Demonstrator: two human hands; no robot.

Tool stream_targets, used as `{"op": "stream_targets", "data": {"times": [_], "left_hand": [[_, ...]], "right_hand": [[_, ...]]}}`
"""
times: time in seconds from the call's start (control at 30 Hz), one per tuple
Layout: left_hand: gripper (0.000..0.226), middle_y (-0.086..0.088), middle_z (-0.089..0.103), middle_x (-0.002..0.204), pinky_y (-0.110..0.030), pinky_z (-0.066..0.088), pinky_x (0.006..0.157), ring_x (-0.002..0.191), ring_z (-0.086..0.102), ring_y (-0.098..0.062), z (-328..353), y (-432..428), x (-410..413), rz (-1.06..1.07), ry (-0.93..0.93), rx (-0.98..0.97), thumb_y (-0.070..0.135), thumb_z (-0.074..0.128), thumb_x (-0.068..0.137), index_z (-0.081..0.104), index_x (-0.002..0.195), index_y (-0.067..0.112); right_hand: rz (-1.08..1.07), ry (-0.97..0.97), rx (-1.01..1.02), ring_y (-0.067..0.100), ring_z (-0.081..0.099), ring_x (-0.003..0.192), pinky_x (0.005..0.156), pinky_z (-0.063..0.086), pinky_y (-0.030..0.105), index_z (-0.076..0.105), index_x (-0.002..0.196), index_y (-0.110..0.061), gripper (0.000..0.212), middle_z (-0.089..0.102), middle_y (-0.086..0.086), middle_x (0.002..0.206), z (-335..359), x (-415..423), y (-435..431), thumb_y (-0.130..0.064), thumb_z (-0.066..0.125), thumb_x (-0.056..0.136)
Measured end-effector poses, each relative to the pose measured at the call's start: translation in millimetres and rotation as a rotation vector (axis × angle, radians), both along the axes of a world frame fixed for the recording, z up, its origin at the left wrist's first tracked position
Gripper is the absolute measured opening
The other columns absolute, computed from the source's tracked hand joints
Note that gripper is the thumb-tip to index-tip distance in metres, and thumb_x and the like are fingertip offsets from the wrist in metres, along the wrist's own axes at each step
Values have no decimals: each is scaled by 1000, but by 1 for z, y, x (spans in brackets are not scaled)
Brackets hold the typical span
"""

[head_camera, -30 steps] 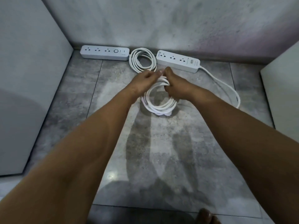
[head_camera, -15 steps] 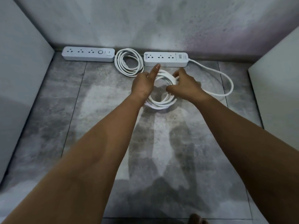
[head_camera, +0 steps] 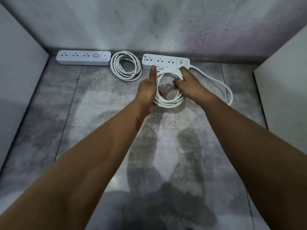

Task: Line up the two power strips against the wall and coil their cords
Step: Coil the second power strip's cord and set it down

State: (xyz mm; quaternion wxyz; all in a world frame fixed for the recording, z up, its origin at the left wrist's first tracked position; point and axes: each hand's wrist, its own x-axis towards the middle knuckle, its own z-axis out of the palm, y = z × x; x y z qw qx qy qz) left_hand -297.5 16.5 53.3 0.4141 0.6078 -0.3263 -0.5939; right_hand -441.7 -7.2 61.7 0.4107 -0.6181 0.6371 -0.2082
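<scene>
1. Since half a second ago the right hand (head_camera: 187, 83) has gone from spread fingers to a curled grip over the far-right arc of the half-made coil (head_camera: 171, 102). The left hand (head_camera: 147, 92) has barely shifted.
2. That left hand holds the coil's left arc with its lower fingers curled through the loop. Its index finger sticks out straight, tip at the front edge of the right power strip (head_camera: 166, 61); whether it touches, I cannot tell.
3. Between the hands, the coil lies low over the floor (head_camera: 99, 113), just in front of that strip.
4. From the strip's right end the slack cord (head_camera: 211, 77) swings wide to the right and bends back toward the coil. It lies on the right hand's side, so that hand is nearer for gathering the last loop.
5. Both strips lie with their long axes along the wall (head_camera: 149, 22). Between them, just beside the left power strip (head_camera: 83, 59), sits its finished coil (head_camera: 126, 67).
</scene>
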Motion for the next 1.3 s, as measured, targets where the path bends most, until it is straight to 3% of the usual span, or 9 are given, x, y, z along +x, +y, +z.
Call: {"op": "stream_targets", "data": {"times": [0.2,0.33,0.5,0.6,0.77,0.9,1.1,1.17,1.3], "left_hand": [[46,-4,61,115,-33,49,85,98,60,-18,20,-27,16,-266,-472,-193,53,51,95,55,124,17],[66,-7,71,91,-34,52,83,81,68,-21,28,-26,1,-580,-779,-154,72,46,87,67,99,11],[58,-2,54,65,-30,32,65,68,51,-21,22,-27,-10,-399,-1046,-271,67,46,89,62,76,13],[56,0,50,59,-32,31,64,71,54,-24,14,-30,-8,-289,-943,-286,64,47,92,53,61,17],[57,3,55,62,-36,42,72,77,61,-26,1,-31,-3,-41,-689,-244,65,47,91,63,74,13],[57,0,55,60,-39,49,77,74,62,-27,-7,-29,-9,115,-517,-166,64,47,91,53,62,16],[64,-13,70,93,-35,50,84,90,66,-29,-15,-17,-29,311,-310,-37,64,40,94,69,98,7],[69,-16,70,98,-38,53,87,91,67,-30,-17,-16,-36,348,-235,10,65,39,94,68,102,3],[70,-18,70,96,-28,57,57,77,70,-29,-18,-13,-47,401,-49,65,63,41,94,64,108,-2]], "right_hand": [[255,156,18,26,60,85,71,45,32,41,110,-20,13,59,11,98,-3,-7,-2,-16,47,99],[281,169,-2,26,60,100,81,44,31,42,136,-13,39,61,14,120,-3,-5,-2,-16,48,98],[209,92,-93,17,62,96,77,40,25,54,124,-16,29,67,2,108,-4,-7,-2,-21,55,95],[166,126,-168,17,62,96,75,42,28,60,113,-15,34,66,0,107,-2,-17,-3,-34,67,86],[88,127,180,6,55,87,64,39,28,48,123,-18,79,59,-4,109,3,-35,5,-77,58,72],[16,38,234,12,63,94,77,49,31,48,128,-14,98,62,-2,115,0,-32,0,-87,55,63],[12,-82,236,6,66,68,63,47,24,63,96,-14,52,70,-4,78,4,-32,-4,-63,64,78],[10,-102,237,12,70,68,71,54,29,68,96,-9,58,73,1,77,3,-33,-7,-62,65,74],[-40,-145,228,17,72,75,75,60,34,68,95,-13,30,75,5,84,3,-34,-11,-39,67,81]]}}
